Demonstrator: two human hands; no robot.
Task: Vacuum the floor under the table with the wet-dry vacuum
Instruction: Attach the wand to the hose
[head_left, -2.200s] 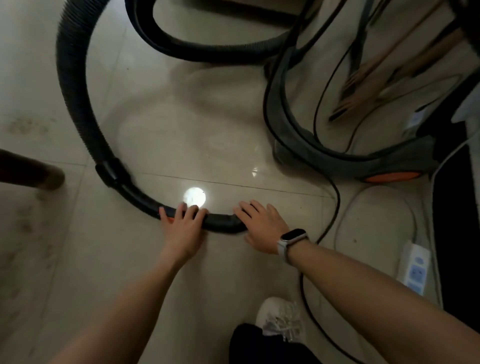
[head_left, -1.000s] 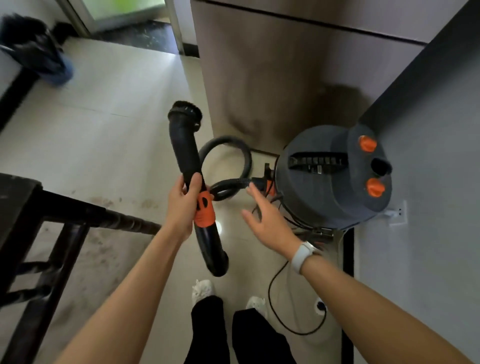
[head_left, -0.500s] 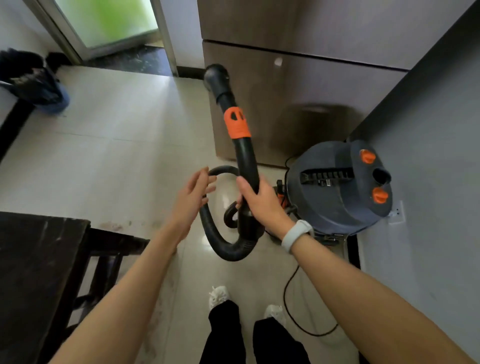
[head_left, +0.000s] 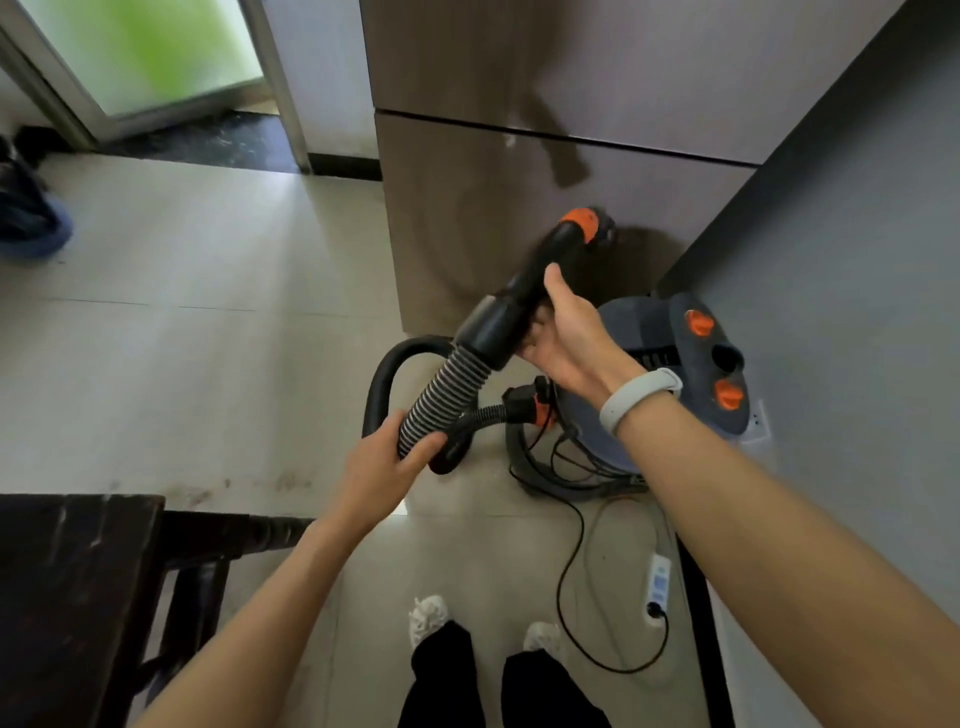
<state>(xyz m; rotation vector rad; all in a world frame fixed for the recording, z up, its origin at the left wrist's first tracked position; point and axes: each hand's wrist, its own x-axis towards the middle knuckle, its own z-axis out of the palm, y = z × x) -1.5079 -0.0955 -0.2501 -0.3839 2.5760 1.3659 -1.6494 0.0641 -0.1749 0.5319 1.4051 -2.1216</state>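
I see the vacuum hose (head_left: 447, 387) held up in front of me, above the floor (head_left: 208, 338). My right hand (head_left: 569, 332) wraps around its rigid black handle tube (head_left: 524, 291), whose orange collar (head_left: 579, 223) points up toward the brown cabinet (head_left: 519, 171). My left hand (head_left: 384, 460) grips the ribbed part lower down, fingers curled over it. The hose loops down to the grey vacuum canister (head_left: 670, 332), which stands on the floor just beside the grey wall (head_left: 841, 260). A black cord (head_left: 571, 571) runs to a white power strip (head_left: 658, 587). The dark wooden table (head_left: 78, 571) sits at my lower left.
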